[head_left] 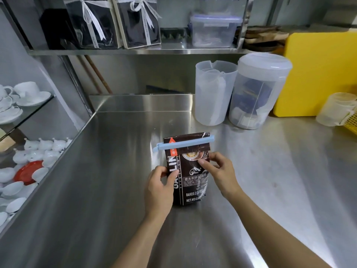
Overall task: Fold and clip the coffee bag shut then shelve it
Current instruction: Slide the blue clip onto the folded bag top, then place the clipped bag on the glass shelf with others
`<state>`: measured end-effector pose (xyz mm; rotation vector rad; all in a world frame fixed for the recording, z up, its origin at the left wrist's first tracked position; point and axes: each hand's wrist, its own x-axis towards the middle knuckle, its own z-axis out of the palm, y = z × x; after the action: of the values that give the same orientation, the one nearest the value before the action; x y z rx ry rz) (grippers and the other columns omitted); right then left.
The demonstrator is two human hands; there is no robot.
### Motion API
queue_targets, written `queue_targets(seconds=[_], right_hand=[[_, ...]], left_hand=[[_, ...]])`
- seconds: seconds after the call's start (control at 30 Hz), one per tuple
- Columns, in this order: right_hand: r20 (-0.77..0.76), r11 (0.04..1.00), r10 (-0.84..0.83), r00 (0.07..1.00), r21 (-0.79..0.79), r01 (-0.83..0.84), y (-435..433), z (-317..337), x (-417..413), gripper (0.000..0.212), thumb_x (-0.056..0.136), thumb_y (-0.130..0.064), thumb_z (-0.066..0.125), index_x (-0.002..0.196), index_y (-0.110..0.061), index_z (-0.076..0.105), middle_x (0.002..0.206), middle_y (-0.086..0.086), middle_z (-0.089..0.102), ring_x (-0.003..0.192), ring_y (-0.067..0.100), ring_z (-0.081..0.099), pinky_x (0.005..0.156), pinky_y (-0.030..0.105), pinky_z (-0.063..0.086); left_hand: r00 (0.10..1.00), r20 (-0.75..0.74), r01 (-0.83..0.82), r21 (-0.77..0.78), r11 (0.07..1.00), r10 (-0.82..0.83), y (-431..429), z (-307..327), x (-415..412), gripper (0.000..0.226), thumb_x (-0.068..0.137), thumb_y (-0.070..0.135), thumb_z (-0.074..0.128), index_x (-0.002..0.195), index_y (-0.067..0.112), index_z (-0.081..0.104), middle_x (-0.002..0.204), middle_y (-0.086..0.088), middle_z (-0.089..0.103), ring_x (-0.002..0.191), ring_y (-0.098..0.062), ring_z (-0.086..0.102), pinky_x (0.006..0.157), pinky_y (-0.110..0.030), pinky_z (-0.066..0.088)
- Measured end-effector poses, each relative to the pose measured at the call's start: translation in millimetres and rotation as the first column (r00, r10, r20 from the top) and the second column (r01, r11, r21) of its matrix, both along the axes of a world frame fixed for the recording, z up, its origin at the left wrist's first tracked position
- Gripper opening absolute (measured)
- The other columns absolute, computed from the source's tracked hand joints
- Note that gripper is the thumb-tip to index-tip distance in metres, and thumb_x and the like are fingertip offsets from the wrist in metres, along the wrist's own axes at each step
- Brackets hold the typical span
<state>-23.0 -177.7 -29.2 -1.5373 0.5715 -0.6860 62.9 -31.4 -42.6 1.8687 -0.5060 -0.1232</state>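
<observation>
A dark brown coffee bag (191, 182) with white lettering stands upright on the steel counter (116, 171). A light blue clip (183, 145) runs across its folded top, sticking out past both sides. My left hand (159, 188) grips the bag's left edge, thumb on the front. My right hand (218, 171) holds the right edge, thumb pressed on the front just under the clip. A steel shelf (135, 51) hangs above the counter's back.
Two black gift boxes (116, 22) with white ribbons and a lidded plastic box (214, 29) stand on the shelf. Two translucent jugs (237, 93), a yellow board (318, 74) and a small cup (336, 109) stand back right. White cups and teapots (29, 151) fill the glass shelves at left.
</observation>
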Motion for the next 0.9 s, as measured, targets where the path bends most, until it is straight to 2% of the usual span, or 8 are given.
queue_targets(seconds=[0.2,0.33,0.43,0.57,0.63,0.73,0.83,0.9], right_hand=[[-0.019,0.998,0.059,0.998,0.010,-0.059,6.4,-15.4,-18.7,0.034,0.066,-0.022,0.072,0.098,-0.018,0.065,0.114,0.014,0.062,0.104,0.018,0.060,0.088,0.036,0.051],[-0.097,0.977,0.211,0.973,-0.001,-0.212,9.7,-25.3,-29.3,0.064,0.064,-0.019,0.073,0.121,-0.034,0.049,0.128,0.003,0.054,0.115,0.009,0.053,0.086,0.027,0.052],[-0.154,0.951,0.300,0.942,-0.033,-0.308,10.5,-34.0,-32.0,0.080,0.065,-0.007,0.067,0.129,-0.040,0.032,0.131,0.006,0.047,0.117,0.007,0.050,0.088,0.021,0.048],[-0.220,0.941,0.282,0.934,-0.129,-0.315,11.0,-48.6,-28.0,0.092,0.064,-0.015,0.070,0.134,-0.046,0.019,0.135,0.008,0.042,0.126,0.015,0.045,0.104,0.051,0.041],[-0.229,0.939,0.263,0.937,-0.163,-0.304,11.5,-49.7,-27.1,0.092,0.066,-0.016,0.070,0.136,-0.043,0.016,0.136,0.006,0.041,0.129,0.016,0.041,0.106,0.051,0.039],[-0.207,0.933,0.266,0.941,-0.190,-0.305,12.1,-48.1,-27.3,0.089,0.070,-0.010,0.069,0.136,-0.039,0.018,0.135,0.004,0.041,0.126,0.012,0.043,0.107,0.047,0.038],[-0.186,0.924,0.285,0.940,-0.208,-0.322,13.4,-43.1,-24.8,0.088,0.068,-0.013,0.068,0.135,-0.041,0.020,0.134,0.002,0.044,0.125,0.015,0.045,0.105,0.050,0.039],[-0.172,0.913,0.308,0.936,-0.223,-0.342,17.4,-36.6,-21.8,0.089,0.066,-0.016,0.069,0.136,-0.042,0.020,0.134,0.000,0.045,0.125,0.018,0.045,0.103,0.052,0.040]], left_hand=[[1.000,0.008,0.015,0.036,0.999,-0.016,2.0,-10.1,-12.9,0.022,0.079,0.029,0.065,0.096,0.024,0.054,0.101,0.001,0.063,0.096,-0.017,0.059,0.084,-0.039,0.050],[0.993,-0.107,0.059,0.039,0.997,-0.055,6.9,-22.0,-24.3,0.062,0.070,0.021,0.075,0.122,0.032,0.042,0.126,0.004,0.052,0.118,-0.014,0.049,0.101,-0.043,0.043],[0.987,-0.148,0.081,0.075,0.994,-0.070,6.2,-27.3,-29.7,0.076,0.068,0.016,0.076,0.124,0.040,0.031,0.136,0.005,0.044,0.125,-0.013,0.044,0.104,-0.038,0.038],[0.980,-0.185,0.084,0.075,0.994,-0.069,-0.8,-28.4,-33.1,0.082,0.070,0.009,0.073,0.116,0.056,0.023,0.126,0.012,0.050,0.115,-0.014,0.053,0.097,-0.036,0.043],[0.979,-0.190,0.082,0.041,0.996,-0.073,-2.5,-28.6,-33.9,0.081,0.072,0.004,0.071,0.123,0.046,0.024,0.127,0.008,0.051,0.111,-0.011,0.055,0.095,-0.028,0.045],[0.981,-0.181,0.069,-0.015,0.997,-0.071,-2.9,-23.5,-38.3,0.079,0.072,-0.003,0.070,0.119,0.044,0.028,0.117,0.014,0.053,0.096,0.014,0.055,0.080,-0.004,0.044],[0.989,-0.145,-0.005,-0.010,1.000,0.003,1.5,-16.1,-43.2,0.083,0.069,0.002,0.073,0.102,0.063,0.028,0.105,0.033,0.050,0.088,0.019,0.055,0.079,-0.012,0.043],[0.991,-0.119,-0.060,0.006,0.998,0.060,9.0,-8.3,-46.7,0.079,0.068,0.006,0.076,0.107,0.059,0.032,0.103,0.036,0.049,0.091,0.009,0.057,0.083,-0.020,0.043]])
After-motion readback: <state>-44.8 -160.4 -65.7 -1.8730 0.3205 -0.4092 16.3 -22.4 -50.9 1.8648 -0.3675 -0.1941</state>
